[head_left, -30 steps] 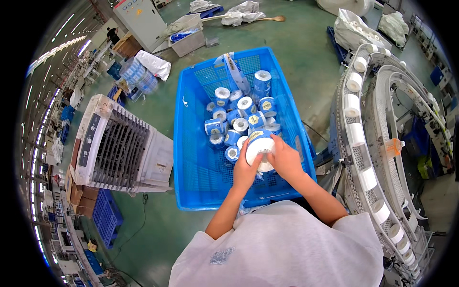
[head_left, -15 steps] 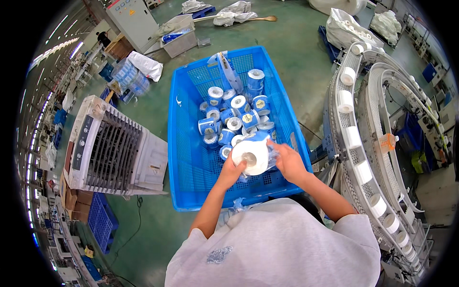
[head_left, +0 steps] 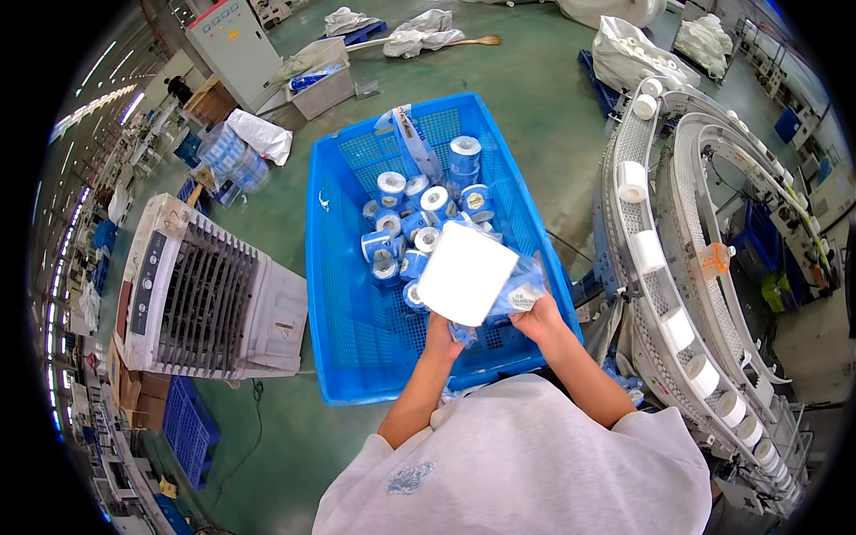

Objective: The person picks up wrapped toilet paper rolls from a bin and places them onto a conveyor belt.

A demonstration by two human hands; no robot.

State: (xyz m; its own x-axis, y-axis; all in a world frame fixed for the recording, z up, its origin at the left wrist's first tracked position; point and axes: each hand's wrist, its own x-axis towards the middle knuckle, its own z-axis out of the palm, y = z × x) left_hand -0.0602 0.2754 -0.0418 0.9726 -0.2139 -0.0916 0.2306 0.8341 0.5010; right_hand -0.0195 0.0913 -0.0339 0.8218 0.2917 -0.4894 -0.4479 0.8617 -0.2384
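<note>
White roll rests between the two hands, raised over the basket. Largest around them is the curved conveyor, well to the right of the right hand, with bare white rolls spaced along its belt. Directly beneath both hands spreads the blue plastic basket, its near rim crossing below the wrists. Well to the left of the left hand stands a grey-white air cooler with dark slats. Just beyond the hands, inside the basket, lies a heap of blue-wrapped rolls, some upright and some tipped over. Both forearms come out of short pale sleeves and slant inward, the left one up toward the right, the right one up toward the left. The left hand supports the roll at its lower left edge; most of its fingers are hidden behind the roll, so how far they curl cannot be told. The right hand, just right of the roll, has its fingers closed on the smallest thing here, a crumpled blue-and-clear wrapper that touches the roll's right side.
</note>
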